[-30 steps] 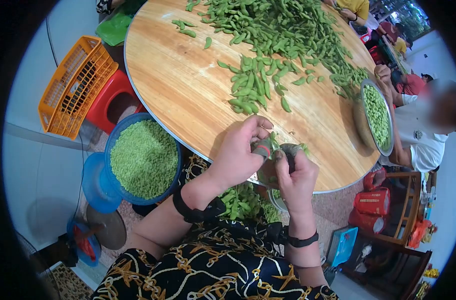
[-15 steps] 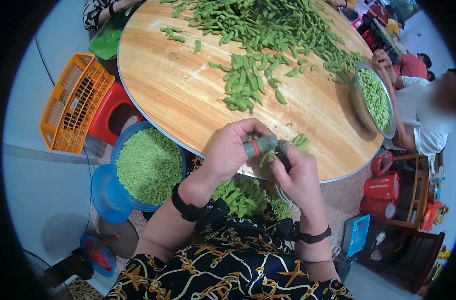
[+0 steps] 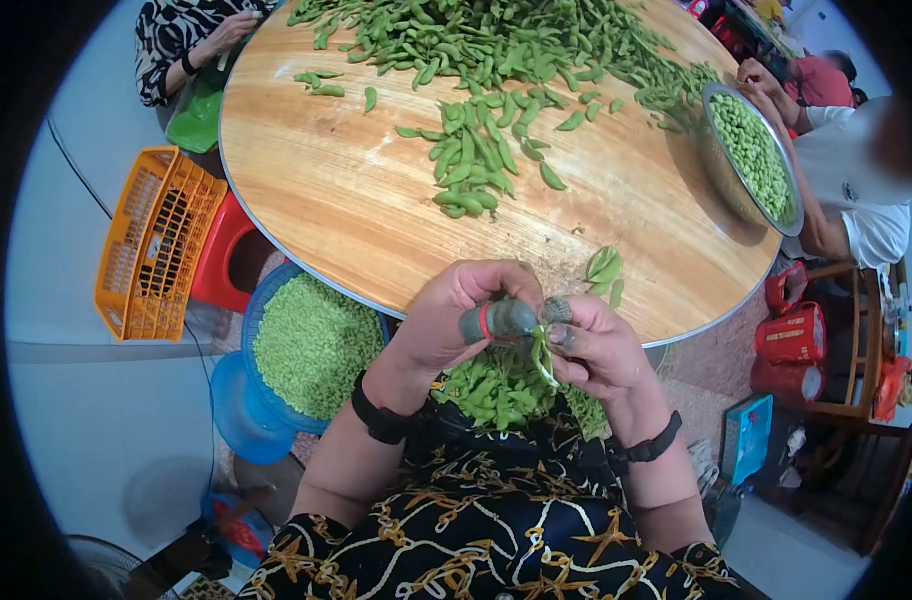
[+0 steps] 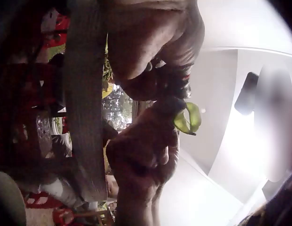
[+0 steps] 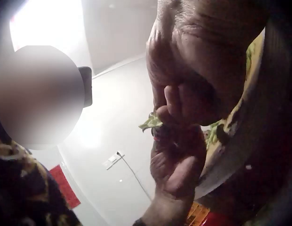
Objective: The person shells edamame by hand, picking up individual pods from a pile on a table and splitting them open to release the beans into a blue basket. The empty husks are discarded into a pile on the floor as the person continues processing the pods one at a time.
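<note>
A green pod, split along its side, is pinched in the fingers of the right hand. The left hand, its thumb in a dark cover with a red band, meets the right fingertips at the pod's top; its other fingers are curled. In the left wrist view the pod looks opened into two halves beside the fingertips. The right wrist view shows the pod between both hands. Opened pods lie on the table just beyond the right hand.
The round wooden table bears a large heap of pods and a smaller pile. A metal bowl of beans stands at its right edge. Lower left are a blue basket of beans and an orange crate. Other people sit around.
The hands have turned and drawn together over a split pod. Opened pods now lie on the table by the right hand. The head view has shifted, moving the table up and left.
</note>
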The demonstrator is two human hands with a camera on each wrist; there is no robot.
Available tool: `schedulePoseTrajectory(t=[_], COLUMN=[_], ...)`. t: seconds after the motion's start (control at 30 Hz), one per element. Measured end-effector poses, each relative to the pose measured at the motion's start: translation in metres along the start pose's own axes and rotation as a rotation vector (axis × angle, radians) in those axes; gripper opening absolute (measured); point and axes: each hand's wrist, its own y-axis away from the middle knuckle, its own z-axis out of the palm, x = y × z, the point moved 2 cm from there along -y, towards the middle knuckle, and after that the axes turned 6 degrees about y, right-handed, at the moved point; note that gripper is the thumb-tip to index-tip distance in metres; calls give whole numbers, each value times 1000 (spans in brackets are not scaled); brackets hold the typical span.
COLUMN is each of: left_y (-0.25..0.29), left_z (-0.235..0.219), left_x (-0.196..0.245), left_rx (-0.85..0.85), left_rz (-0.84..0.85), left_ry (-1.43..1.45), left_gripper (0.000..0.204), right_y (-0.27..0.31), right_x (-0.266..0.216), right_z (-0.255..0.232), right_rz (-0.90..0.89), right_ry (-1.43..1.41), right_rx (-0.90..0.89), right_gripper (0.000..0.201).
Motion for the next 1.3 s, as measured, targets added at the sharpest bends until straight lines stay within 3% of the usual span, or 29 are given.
schedulePoseTrajectory(t=[0.07, 0.1, 0.13, 0.17, 0.2, 0.23, 0.3, 0.37, 0.43, 0.5, 0.53, 0.57, 0.6, 0.63, 0.7, 0.73, 0.8, 0.83, 0.9, 0.93, 0.97, 1.03, 1.13, 1.23, 1.3], left_y=[-1, -2, -3, -5, -8, -6, -2, -4, -4, -3, -3, -3, -3, -4, -5, -6, -6, -6, 0, -2, -4, -7, -4, -4, -2], left_z=[3, 5, 5, 5, 3, 2, 1, 8, 9, 6, 3, 0, -1, 3, 13, 14, 20, 20, 15, 17, 18, 17, 9, 17, 18], left_x=[1, 1, 2, 2, -1, -1, -2, 0, 0, 0, -2, -3, -3, -1, 2, 1, 1, 1, 2, 4, 5, 4, -4, 2, 3], left_rx=[30, 30, 119, 207, 217, 216, 327, 360, 399, 460, 457, 436, 417, 416, 412, 409, 276, 278, 577, 614, 620, 665, 557, 616, 636], left_rz=[-15, -17, 41, 100, 186, 186, -32, -30, -27, 41, 39, 74, 111, 111, -96, -94, 21, 25, 18, 81, 81, 62, 136, 160, 163], left_ry=[56, 54, -147, -348, -558, -559, -215, -213, -213, -288, -288, -312, -336, -335, -585, -585, -891, -891, -622, -493, -491, -62, 51, -77, -91], left_gripper=[19, 19, 19, 20, 18, 18, 16, 17, 18, 21, 21, 21, 21, 21, 20, 20, 21, 21, 25, 29, 29, 24, 14, 9, 8], right_y=[-1, -1, -1, -1, -1, 0, -1, 0, -2, -8, -20, -23, -38, -48, -67, -71, -78, -77, -66, -60, -53, -40, -25, -13, -12], right_x=[-3, -11, -17, -16, -17, -17, -17, -20, -25, -37, -43, -60, -67, -77, -80, -79, -74, -75, -70, -67, -63, -51, -40, -38, -30], right_z=[5, 9, 10, 7, 4, 4, 5, 5, -4, -11, -17, -26, -39, -41, -49, -49, -47, -47, -45, -43, -40, -31, -5, 3, 2], right_rz=[26, -14, -55, -56, -256, -460, -449, -75, -11, 105, -89, -66, -274, -339, -336, -338, -157, -160, -237, -236, -235, -295, -100, 61, 20], right_ry=[-75, 225, 525, 524, 853, 1182, 1130, 495, 435, 573, 661, 999, 1325, 1465, 1802, 1804, 2010, 2013, 1799, 1799, 1541, 1164, 667, 484, 444], right_rx=[15, 158, 300, 300, 350, 393, 413, 451, 414, 255, 222, 403, 553, 622, 664, 665, 547, 544, 486, 479, 459, 387, 266, 244, 166], right_gripper=[18, 17, 18, 18, 18, 18, 15, 14, 14, 19, 22, 22, 21, 21, 20, 20, 19, 19, 17, 17, 17, 17, 17, 20, 23])
